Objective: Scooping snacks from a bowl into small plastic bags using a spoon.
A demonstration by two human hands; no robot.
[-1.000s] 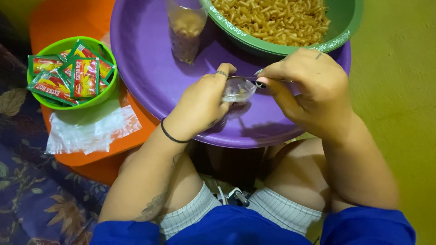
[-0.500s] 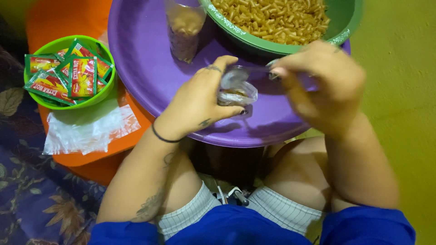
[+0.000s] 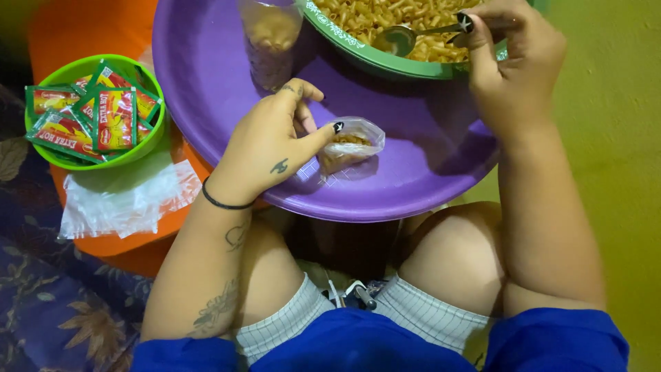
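1. Tray point(image 3: 206, 89): large, purple and round. Its near rim overhangs the person's knees. Bare surface lies between the bag and the bowl, with room there for hand travel.
2. Bowl point(image 3: 344, 52): green, filled with short pasta, seated on the tray's far side and partly cut off by the frame top.
3. Small bowl point(image 3: 148, 141): green, holding red-and-green sachets, on an orange surface left of the tray, well apart from both hands. A stack of clear bags point(image 3: 124, 200) lies just in front of it.
4. Right hand point(image 3: 509, 69): closed around the spoon handle, over the bowl's rim.
5. Left hand point(image 3: 268, 145): pinching the bag mouth between thumb and fingers and holding it open.
6. Bag point(image 3: 351, 145): small, clear, partly filled with pasta, resting on the tray centre.
7. Spoon point(image 3: 399, 38): its bowl is in the pasta.
8. Judgement: scooping step in hand. The next move calls for a level carry across the bowl rim to the narrow bag mouth; spillage is likely there.
9. A filled bag point(image 3: 272, 34) stands upright near the path.
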